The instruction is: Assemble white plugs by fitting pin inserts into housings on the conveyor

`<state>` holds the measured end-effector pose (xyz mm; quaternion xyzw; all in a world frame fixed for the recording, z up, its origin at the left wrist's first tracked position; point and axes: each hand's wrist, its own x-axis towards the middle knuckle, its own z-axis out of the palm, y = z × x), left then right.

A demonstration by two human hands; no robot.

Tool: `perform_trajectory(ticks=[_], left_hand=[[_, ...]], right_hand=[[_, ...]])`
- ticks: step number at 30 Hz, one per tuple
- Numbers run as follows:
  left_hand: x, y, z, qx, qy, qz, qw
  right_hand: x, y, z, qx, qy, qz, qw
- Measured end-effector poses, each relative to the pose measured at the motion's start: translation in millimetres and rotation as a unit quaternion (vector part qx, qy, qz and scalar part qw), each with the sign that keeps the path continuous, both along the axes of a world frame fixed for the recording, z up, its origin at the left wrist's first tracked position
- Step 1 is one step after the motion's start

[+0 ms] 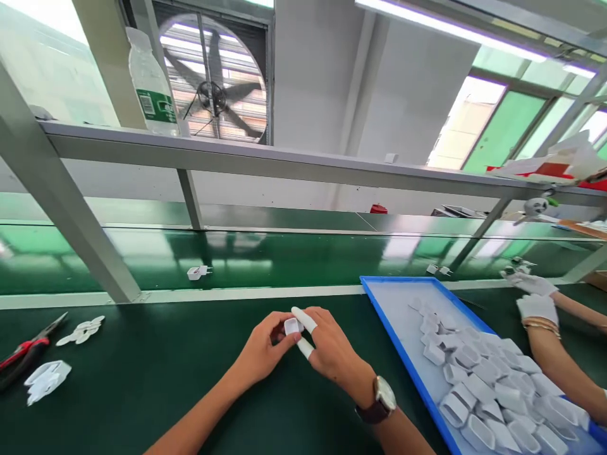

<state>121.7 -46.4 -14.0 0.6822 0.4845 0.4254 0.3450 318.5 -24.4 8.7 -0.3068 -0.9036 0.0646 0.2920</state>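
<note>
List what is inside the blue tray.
The blue tray holds a loose heap of white plastic shells toward its near end; the far end shows bare tray floor. Whatever lies under the heap is covered, and the frame edge cuts off the near corner.

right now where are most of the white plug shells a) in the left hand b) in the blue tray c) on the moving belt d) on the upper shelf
b, since the plug shells lie heaped in the blue tray, while the belt carries only a stray few and the left hand and right hand share a single one.
</note>
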Motion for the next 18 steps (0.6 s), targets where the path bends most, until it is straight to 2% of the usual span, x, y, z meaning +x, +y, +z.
perform_trajectory(ticks=[4,7,10,14,18], left_hand=[[-40.0,11.7,-16.2,0.057,0.194,0.105,0.974],[-56.8,10.0,-28.7,0.057,0.235,0.127,0.962],[-56.3,8.2,-37.1,0.063,0.257,0.121,0.957],[-51.5,9.0,-41.5,0.068,0.276,0.118,0.951],[-46.3,2.3,-39.5,0.156,0.261,0.124,0.945]], right_hand=[[-7.5,32.1,-17.5,-0.058,-0.114,-0.036,0.991],[0.2,43.4,-32.2,-0.085,-0.152,-0.042,0.984],[5.3,43.8,-45.5,-0.097,-0.154,-0.049,0.982],[6.0,38.4,-57.8,-0.081,-0.073,-0.042,0.993],[-1.6,28.8,-61.2,-0.065,0.089,-0.005,0.994]])
